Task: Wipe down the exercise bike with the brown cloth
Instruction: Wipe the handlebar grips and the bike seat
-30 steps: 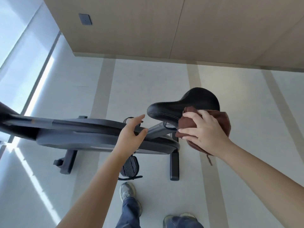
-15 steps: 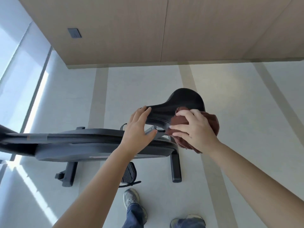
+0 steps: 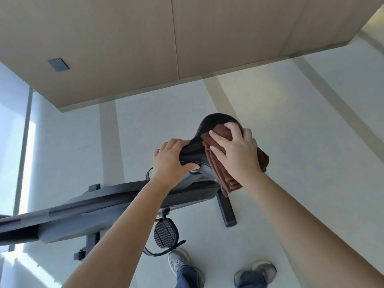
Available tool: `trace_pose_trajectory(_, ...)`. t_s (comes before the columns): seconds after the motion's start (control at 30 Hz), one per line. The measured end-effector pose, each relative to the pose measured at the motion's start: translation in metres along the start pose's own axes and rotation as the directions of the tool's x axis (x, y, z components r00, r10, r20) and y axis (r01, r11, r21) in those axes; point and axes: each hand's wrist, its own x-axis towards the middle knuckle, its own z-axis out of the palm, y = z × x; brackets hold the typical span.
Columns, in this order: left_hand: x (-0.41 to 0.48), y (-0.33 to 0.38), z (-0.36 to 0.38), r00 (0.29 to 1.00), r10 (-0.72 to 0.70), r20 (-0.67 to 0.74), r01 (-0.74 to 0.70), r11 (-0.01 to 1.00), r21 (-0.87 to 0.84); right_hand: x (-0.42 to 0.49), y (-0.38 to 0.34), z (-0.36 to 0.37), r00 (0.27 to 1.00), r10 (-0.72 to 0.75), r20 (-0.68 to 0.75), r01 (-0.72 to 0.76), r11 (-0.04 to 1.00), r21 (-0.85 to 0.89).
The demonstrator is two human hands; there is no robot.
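Hand (image 3: 239,151) flat on brown cloth (image 3: 225,180)

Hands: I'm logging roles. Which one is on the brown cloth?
The right hand, fingers spread flat on the brown cloth over the saddle; the left hand only grips the saddle's bare nose.

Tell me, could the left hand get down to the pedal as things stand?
Probably, once free: the left hand grips the saddle by its nose, but the pedal hangs on the person's side of the frame, uncovered.
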Motion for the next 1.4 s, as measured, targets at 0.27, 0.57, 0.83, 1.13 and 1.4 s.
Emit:
trace_pose_trajectory(0.27,0.0,-0.001,-0.002,1.0,0.006,-0.001,-0.006,0.999,-0.038,-0.012,-0.01,0.003,0.998,0.062,0.02,-0.06,0.994,-0.086)
trace_pose_trajectory(0.57,0.0,-0.002,-0.002,1.0,-0.005,0.009,0.006,0.998,-0.061,-0.028,-0.009,0.002,0.993,0.103,0.052,-0.095,0.986,-0.137)
trace_pose_trajectory(0.83,0.002,-0.004,-0.003,0.999,-0.019,0.029,0.021,0.997,-0.076,-0.003,-0.01,0.001,0.992,0.119,0.043,-0.115,0.989,-0.092)
trace_pose_trajectory(1.13,0.0,-0.003,-0.002,1.0,-0.022,0.016,0.023,0.997,-0.075,-0.054,-0.017,0.008,0.989,0.145,-0.006,-0.145,0.98,-0.137)
trace_pose_trajectory(1.4,0.001,-0.005,0.0,1.0,-0.027,0.011,0.027,0.996,-0.081,0.0,0.006,0.0,0.972,0.211,0.103,-0.219,0.973,0.077)
